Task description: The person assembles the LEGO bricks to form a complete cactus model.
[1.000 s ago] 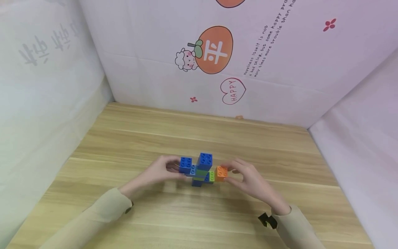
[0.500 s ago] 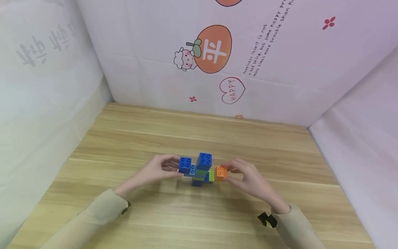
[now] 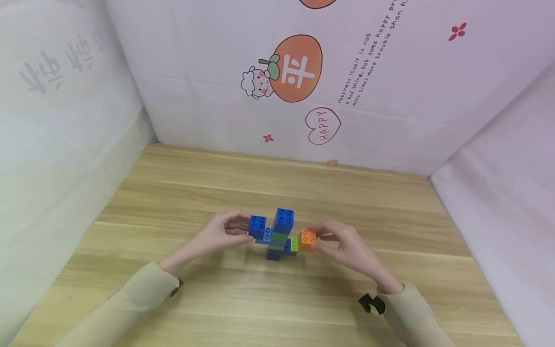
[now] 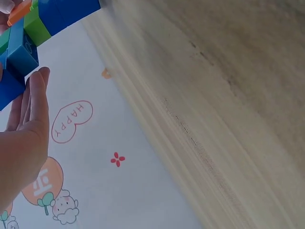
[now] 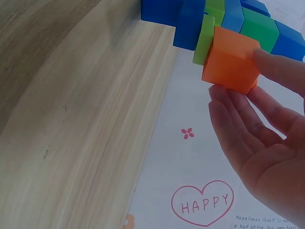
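Note:
A small tower of toy building bricks (image 3: 280, 239) stands on the table, dark blue at the bottom, green in the middle, with a tall dark blue top. A light blue brick (image 3: 268, 234) juts out on its left and carries a dark blue brick (image 3: 257, 227). My left hand (image 3: 223, 233) holds that dark blue brick between thumb and fingers; in the left wrist view the fingers lie along its side. On the tower's right, a lime brick (image 5: 205, 40) adjoins an orange brick (image 5: 232, 59). My right hand (image 5: 267, 129) pinches the orange brick, thumb on one face, fingertips beneath.
The wood-grain table (image 3: 243, 308) extends around the tower. White cloth walls with printed fruit, a heart (image 3: 323, 126) and lettering rise behind and on both sides. Dark wrist straps show at both cuffs.
My left hand has drawn back slightly to the left, its thumb moving up against the dark blue brick. The tower's upper part has shifted a little away. My right hand keeps hold of the orange brick.

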The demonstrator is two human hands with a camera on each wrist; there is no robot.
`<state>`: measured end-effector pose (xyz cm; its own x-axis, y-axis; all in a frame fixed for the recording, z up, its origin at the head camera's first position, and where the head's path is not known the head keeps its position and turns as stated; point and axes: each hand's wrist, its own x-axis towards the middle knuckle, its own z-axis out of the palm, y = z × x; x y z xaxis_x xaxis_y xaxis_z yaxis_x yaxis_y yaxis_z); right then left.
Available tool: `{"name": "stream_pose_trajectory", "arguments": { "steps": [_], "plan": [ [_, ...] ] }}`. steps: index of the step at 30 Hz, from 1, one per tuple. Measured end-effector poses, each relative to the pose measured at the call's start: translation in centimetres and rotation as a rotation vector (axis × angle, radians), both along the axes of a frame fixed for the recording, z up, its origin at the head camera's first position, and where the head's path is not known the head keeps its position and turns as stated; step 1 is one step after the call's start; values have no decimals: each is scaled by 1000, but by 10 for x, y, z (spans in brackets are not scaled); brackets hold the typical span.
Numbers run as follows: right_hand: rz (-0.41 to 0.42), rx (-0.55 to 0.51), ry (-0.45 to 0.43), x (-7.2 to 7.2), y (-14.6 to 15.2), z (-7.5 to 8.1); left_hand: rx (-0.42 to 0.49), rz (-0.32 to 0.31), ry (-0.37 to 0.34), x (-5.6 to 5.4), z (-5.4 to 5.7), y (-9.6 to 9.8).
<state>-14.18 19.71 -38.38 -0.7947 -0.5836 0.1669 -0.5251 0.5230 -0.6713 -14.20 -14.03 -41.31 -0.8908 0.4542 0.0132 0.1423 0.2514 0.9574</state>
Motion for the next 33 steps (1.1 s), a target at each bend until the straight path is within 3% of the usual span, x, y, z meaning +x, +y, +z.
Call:
{"name": "stream_pose_trajectory", "arguments": {
  "steps": [15,33],
  "plan": [
    [-46,-50,-136,-18,3,1,-43,77,17,-18,1,1],
    [-131,-20,-243,-40,7,-11,-148,94,1,-42,1,4]
  ]
}}
